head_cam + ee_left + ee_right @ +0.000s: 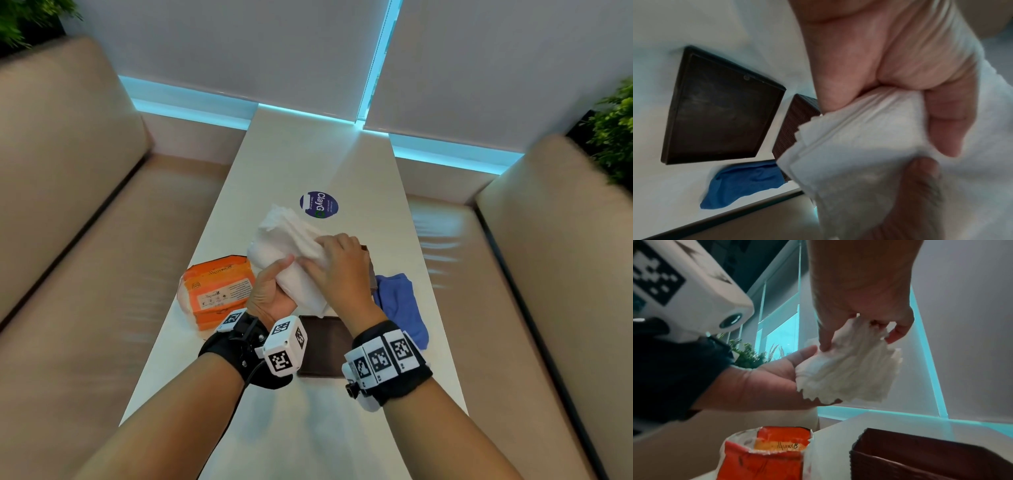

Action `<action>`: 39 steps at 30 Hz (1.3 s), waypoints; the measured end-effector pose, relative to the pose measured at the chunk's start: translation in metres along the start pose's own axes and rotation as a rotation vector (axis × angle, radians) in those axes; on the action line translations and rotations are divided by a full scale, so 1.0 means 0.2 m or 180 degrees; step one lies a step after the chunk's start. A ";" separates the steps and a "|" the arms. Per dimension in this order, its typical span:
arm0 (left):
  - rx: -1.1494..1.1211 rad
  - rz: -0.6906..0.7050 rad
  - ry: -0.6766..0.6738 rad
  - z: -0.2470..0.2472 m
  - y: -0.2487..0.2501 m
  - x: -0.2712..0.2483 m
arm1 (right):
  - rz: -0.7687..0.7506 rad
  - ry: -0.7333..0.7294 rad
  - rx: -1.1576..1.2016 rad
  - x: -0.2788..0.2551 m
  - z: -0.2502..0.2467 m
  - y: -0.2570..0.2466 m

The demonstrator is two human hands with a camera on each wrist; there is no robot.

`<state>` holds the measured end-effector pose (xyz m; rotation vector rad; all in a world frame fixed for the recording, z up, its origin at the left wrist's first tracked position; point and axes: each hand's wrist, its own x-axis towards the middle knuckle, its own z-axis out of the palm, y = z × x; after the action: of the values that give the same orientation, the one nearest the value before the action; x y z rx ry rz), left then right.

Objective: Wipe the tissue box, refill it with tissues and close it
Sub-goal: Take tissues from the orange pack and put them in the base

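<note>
Both hands hold a thick white stack of tissues (291, 253) above the table. My left hand (274, 291) grips its near end from below, thumb up along the side. My right hand (334, 263) lies over the top with fingers curled round the stack (849, 369). The dark brown woven tissue box (795, 126) stands open just under and right of the stack, mostly hidden in the head view (371, 274). Its flat dark lid (325, 346) lies on the table near my wrists. A blue cloth (400, 305) lies beside the box.
An opened orange tissue pack (215, 291) lies on the long white table (308, 164) left of my hands. A round blue sticker (319, 204) is farther back. Beige sofa seats flank the table on both sides.
</note>
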<state>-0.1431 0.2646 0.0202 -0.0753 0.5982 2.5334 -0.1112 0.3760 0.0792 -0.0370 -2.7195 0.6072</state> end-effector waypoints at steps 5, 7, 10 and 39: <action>-0.0051 0.0006 0.0151 -0.01 -0.01 0.00 | -0.0565 0.0462 0.0160 -0.02 0.02 -0.01; -0.0131 0.0030 0.0161 -0.02 -0.01 -0.01 | -0.0127 0.0708 0.0518 0.01 0.00 0.01; -0.0161 0.0006 0.0164 0.04 -0.01 -0.01 | 0.1037 0.0268 0.1735 0.01 -0.04 0.01; 0.0641 -0.0221 0.0917 0.05 0.03 0.07 | 0.2348 -0.0885 0.2885 0.00 0.00 0.23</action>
<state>-0.1579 0.2721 0.0280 -0.3861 0.9429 2.3986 -0.1140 0.4174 0.0592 -0.7808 -2.3339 2.1065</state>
